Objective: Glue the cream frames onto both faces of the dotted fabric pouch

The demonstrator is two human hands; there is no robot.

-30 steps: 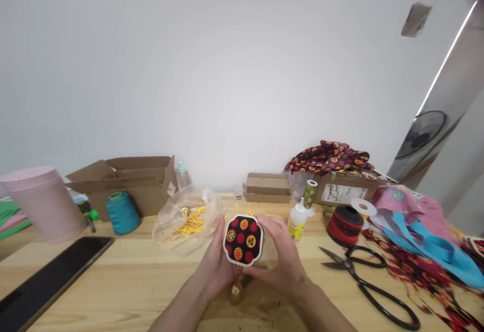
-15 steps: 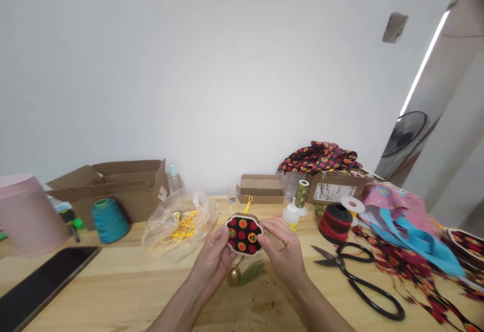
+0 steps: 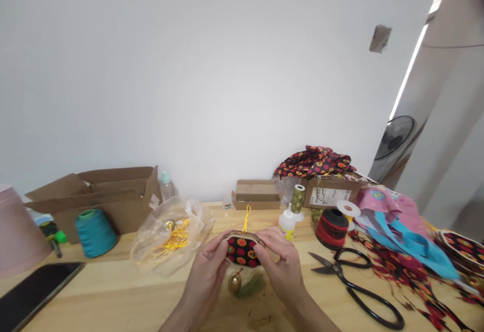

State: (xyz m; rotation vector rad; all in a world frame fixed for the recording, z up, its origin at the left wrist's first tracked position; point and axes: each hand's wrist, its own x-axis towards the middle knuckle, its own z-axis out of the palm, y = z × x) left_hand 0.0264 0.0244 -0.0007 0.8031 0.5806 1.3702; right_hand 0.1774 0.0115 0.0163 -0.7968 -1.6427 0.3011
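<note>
Between both hands is a small pendant (image 3: pixel 240 251) with a black patterned fabric face, red dots, flower motifs and a pale rim. My left hand (image 3: pixel 209 266) pinches its left edge, thumb on the front. My right hand (image 3: pixel 282 261) grips the right edge the same way, its thumb pressing the fabric. A yellow cord loop (image 3: pixel 247 218) stands up from the top of the pendant. Below it hang a brass bell (image 3: pixel 235 282) and a blurred green tassel (image 3: pixel 252 285). The fingers behind the pendant are partly hidden.
Black-handled scissors (image 3: pixel 340 269) lie on the right, near a red-and-black thread spool (image 3: pixel 331 227) and a glue bottle (image 3: pixel 287 222). Leftward are a plastic bag (image 3: pixel 151 243) of yellow cords, a teal thread cone (image 3: pixel 96 232), an open carton (image 3: pixel 113 180) and a phone (image 3: pixel 38 291).
The pendant has tipped back, so its face looks shorter and more of its top edge shows. My left fingers have come up along its upper left side. The whole view has shifted slightly.
</note>
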